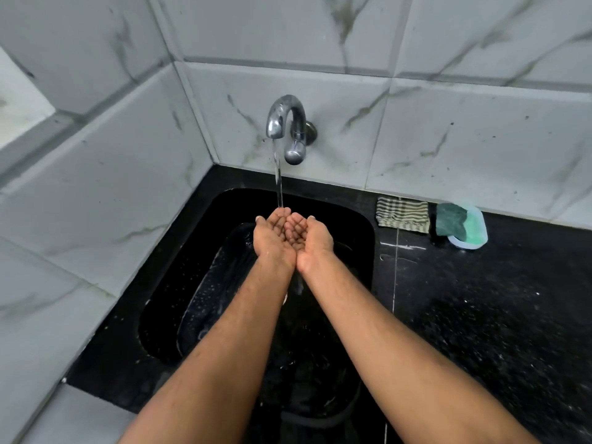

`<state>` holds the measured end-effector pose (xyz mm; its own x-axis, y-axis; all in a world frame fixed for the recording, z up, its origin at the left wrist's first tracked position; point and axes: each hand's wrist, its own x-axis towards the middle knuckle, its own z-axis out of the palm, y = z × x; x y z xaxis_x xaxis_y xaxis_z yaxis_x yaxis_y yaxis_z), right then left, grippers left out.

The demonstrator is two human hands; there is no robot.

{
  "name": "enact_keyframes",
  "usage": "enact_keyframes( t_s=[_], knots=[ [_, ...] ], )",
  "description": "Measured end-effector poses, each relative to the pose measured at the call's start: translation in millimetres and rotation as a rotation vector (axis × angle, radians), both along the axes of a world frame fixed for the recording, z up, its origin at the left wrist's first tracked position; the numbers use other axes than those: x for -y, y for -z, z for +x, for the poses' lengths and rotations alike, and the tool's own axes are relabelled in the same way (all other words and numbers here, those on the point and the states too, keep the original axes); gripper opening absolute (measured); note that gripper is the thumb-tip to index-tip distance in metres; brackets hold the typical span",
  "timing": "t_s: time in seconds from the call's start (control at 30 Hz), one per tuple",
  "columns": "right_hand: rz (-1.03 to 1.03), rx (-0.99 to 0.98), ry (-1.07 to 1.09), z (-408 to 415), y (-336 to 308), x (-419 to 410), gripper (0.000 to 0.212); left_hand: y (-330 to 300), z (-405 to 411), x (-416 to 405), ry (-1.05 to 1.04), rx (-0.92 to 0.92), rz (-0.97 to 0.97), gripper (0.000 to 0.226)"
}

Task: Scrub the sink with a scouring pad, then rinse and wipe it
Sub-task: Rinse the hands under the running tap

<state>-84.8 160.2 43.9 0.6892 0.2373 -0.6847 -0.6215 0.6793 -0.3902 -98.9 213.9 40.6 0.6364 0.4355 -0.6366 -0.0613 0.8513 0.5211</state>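
While water runs from the tap point(286, 123), the left hand point(274, 237) and right hand point(309, 238) are cupped together, holding nothing solid, over the sink point(192, 283). Right of the sink, a striped cloth point(403, 215) and green scouring pad point(451, 223) are seen on a dish point(477, 232).

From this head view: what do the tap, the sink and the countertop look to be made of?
Tap: polished, chrome-looking metal, with bright mirror highlights on its curved spout.
Sink: black and glossy, wet inside; it could be stone, composite or coated, the view does not settle it.
Countertop: polished black stone, probably granite, judging by the fine pale speckles and a reflective sheen.
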Motion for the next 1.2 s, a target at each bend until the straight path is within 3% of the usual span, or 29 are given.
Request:
enact_keyframes(
  t_s=[0.53, 0.83, 0.97, 1.07, 1.2],
  knots=[
    [-0.002, 0.075, -0.037, 24, -2, -38, 0.029, 8, 24, -29, -0.063, 0.101, -0.009, 0.041],
    [0.231, 0.195, -0.038, 15, -5, -26, 0.035, 4, 17, -9, -0.117, 0.355, -0.219, 0.05],
    [-0.085, 0.116, -0.143, -12, 17, -49, 0.035, 33, -21, -31, -0.213, 0.296, -0.25, 0.045],
    [-0.183, 0.083, -0.261, -37, 23, -97, 0.027, 51, -49, -83, -0.461, 0.293, -0.299, 0.048],
    [-0.263, 0.249, -0.481, -56, 25, -156, 0.031, 45, -70, -142, -0.655, 0.226, -0.28, 0.053]
  ],
)
